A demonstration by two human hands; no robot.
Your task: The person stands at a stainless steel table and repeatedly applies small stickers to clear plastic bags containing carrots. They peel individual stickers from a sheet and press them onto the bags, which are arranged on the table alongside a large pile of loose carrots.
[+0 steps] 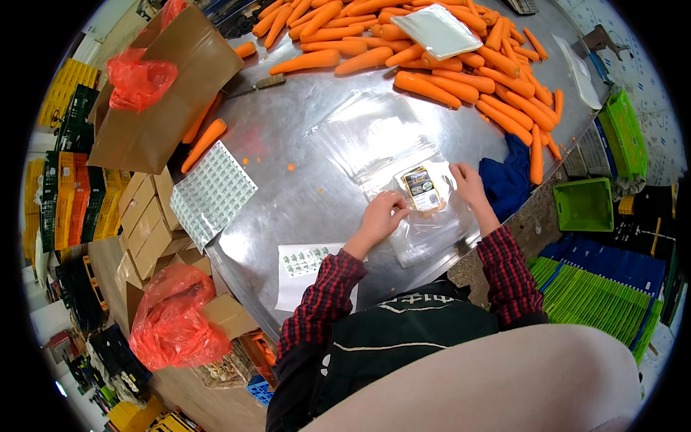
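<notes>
A black-and-yellow printed label (422,189) on a pale backing (441,171) lies over a pile of clear plastic bags (426,240) near the steel table's front edge. My left hand (379,221) pinches at the label's lower left edge, thumb and forefinger together. On the other side, my right hand (468,185) has its fingertips closed on the backing's upper right edge. More clear bags (367,129) are fanned out just beyond, bright with glare. A blue cloth (506,175) lies right beside my right hand.
Carrots (372,46) heap across the far side, a packet of clear bags (437,31) on top. A knife (268,81) lies far left. Sticker sheets (213,194) overhang the left edge; another sheet (307,260) lies near my left forearm. A cardboard box (173,81) stands at left, green crates (583,205) at right.
</notes>
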